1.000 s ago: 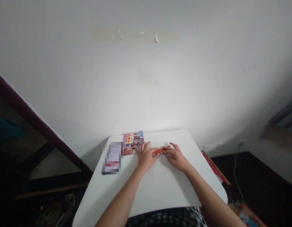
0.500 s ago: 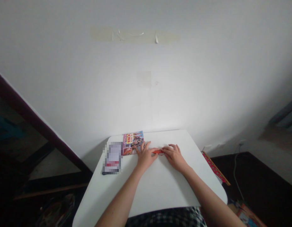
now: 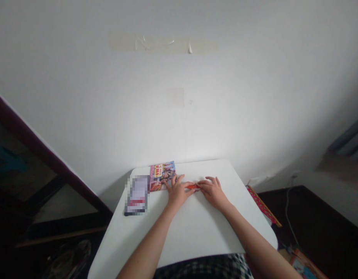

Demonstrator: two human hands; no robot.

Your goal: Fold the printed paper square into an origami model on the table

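Between my two hands, low over the white table (image 3: pixel 196 228), is a small orange-red piece (image 3: pixel 192 186), too small and covered to name its kind. My left hand (image 3: pixel 178 192) pinches its left end between thumb and index finger, while the other fingers spread toward a colourful printed leaflet (image 3: pixel 162 176). At the other end, the fingertips of my right hand (image 3: pixel 213 193) close on the piece, with some fingers raised. My fingers hide both ends of it.
A phone-like object (image 3: pixel 137 193), blurred by pixels, lies at the table's left side by the leaflet. Behind the table rises a white wall (image 3: pixel 239 97) with old tape (image 3: pixel 161 42). A cable (image 3: pixel 287 211) runs down at the right, near a pink patterned item (image 3: pixel 261 205).
The view shifts very slightly. Both hands stay around the orange-red piece, with a little less of it showing between my fingers.
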